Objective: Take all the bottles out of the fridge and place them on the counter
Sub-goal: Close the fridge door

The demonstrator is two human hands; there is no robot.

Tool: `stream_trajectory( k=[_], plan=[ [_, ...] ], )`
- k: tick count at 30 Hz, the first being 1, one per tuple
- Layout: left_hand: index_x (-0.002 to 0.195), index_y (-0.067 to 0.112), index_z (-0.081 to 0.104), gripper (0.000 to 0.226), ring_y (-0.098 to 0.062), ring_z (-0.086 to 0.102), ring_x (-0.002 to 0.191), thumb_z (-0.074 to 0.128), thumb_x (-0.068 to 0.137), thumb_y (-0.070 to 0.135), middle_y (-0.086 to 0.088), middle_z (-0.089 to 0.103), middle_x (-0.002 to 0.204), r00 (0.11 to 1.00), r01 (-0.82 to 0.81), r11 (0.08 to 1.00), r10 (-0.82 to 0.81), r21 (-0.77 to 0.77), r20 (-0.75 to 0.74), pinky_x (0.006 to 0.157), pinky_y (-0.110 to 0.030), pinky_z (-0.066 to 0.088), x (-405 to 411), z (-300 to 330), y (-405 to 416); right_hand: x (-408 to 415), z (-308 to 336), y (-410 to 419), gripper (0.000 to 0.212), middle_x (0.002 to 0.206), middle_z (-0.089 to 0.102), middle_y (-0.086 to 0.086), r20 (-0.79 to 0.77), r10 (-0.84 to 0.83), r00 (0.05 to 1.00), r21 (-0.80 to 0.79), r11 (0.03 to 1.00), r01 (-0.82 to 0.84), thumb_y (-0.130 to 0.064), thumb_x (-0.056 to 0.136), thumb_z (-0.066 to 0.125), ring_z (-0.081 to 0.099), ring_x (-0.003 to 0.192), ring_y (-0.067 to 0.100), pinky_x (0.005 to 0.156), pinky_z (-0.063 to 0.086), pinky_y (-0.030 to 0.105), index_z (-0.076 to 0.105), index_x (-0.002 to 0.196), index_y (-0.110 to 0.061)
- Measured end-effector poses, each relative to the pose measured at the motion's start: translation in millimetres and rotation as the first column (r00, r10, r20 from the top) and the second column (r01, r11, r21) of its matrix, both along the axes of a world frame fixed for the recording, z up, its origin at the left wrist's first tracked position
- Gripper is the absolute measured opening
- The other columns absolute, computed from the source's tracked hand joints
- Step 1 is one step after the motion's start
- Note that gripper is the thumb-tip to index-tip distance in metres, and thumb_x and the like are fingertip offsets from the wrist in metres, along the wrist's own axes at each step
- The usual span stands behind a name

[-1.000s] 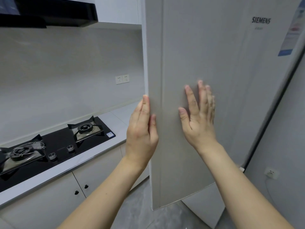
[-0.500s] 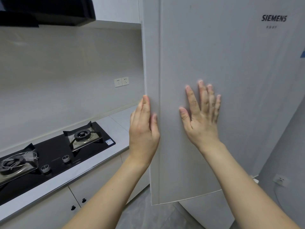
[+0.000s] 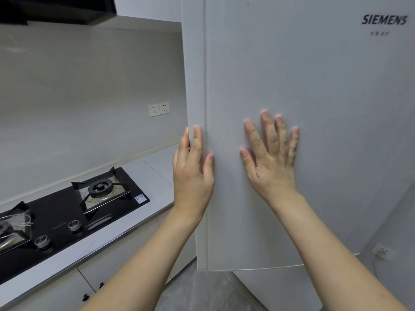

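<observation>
Hob (image 3: 67, 212) of black glass sits at our far left, sunk into the pale counter (image 3: 155, 173), with two burners and two round knobs along its near edge. Above it on the wall we see a pair of white sockets (image 3: 159, 109). Moving right, our left hand (image 3: 193, 173) lies against the left edge of the fridge door (image 3: 292, 86), fingers straight and pointing up, the fingertips reaching just around the door's edge and the thumb on the front face. Our right hand (image 3: 272, 162) is pressed flat on the front of the same door, fingers spread and straight, a little apart from the left hand. Neither hand grips anything. At the upper right the door carries the word SIEMENS (image 3: 384, 19). No bottles show; the door hides the inside.
</observation>
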State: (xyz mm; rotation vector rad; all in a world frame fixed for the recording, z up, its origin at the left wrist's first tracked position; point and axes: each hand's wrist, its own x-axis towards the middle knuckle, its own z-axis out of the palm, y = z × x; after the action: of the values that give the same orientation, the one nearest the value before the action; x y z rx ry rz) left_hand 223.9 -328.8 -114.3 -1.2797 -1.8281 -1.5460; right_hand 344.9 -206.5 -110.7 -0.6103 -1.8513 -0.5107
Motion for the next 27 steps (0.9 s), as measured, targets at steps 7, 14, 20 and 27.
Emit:
stream_trajectory(
  k=[7,14,20,27],
  plan=[
    [0.152,0.031,0.022,0.066,-0.008,0.019,0.144,0.057,0.097,0.02,-0.004,0.025,0.158,0.997,0.003,1.0,-0.002,-0.008,0.083,0.107,-0.002,0.008,-21.5,1.8,39.3,-18.2,-0.9,36.9,0.053,0.156,0.028,0.006,0.017,-0.007,1.0,0.06,0.998,0.006,-0.037,0.1,0.046,0.023,0.145,0.027,0.115,0.015,0.055,0.034,0.149,-0.022],
    [0.152,0.036,0.02,0.069,0.007,0.006,0.143,0.058,0.096,0.025,0.001,0.018,0.161,0.98,0.066,0.998,-0.063,-0.008,0.187,0.105,0.001,0.007,-45.8,5.0,84.7,-42.7,-0.9,73.9,0.055,0.157,0.023,0.004,0.02,-0.027,0.999,0.081,0.996,0.026,-0.035,0.099,0.045,0.021,0.145,0.024,0.117,0.01,0.051,0.032,0.15,-0.02],
    [0.152,0.036,0.02,0.069,0.009,0.005,0.142,0.058,0.096,0.027,0.003,0.017,0.161,0.969,0.113,0.994,-0.109,-0.005,0.222,0.102,0.005,0.006,-68.6,5.9,124.3,-61.9,-2.0,103.0,0.054,0.158,0.022,0.004,0.027,-0.079,0.997,0.099,0.992,0.076,-0.033,0.1,0.045,0.021,0.145,0.025,0.116,0.008,0.051,0.032,0.151,-0.018],
    [0.153,0.033,0.021,0.07,0.004,0.007,0.144,0.06,0.095,0.029,0.001,0.017,0.161,0.954,0.186,0.983,-0.183,0.012,0.236,0.102,0.005,0.007,-94.1,3.6,173.9,-84.1,-5.2,137.8,0.056,0.159,0.019,0.004,0.019,-0.157,0.987,0.084,0.984,0.155,-0.032,0.099,0.045,0.018,0.147,0.024,0.116,0.01,0.052,0.03,0.151,-0.018]
  ],
)
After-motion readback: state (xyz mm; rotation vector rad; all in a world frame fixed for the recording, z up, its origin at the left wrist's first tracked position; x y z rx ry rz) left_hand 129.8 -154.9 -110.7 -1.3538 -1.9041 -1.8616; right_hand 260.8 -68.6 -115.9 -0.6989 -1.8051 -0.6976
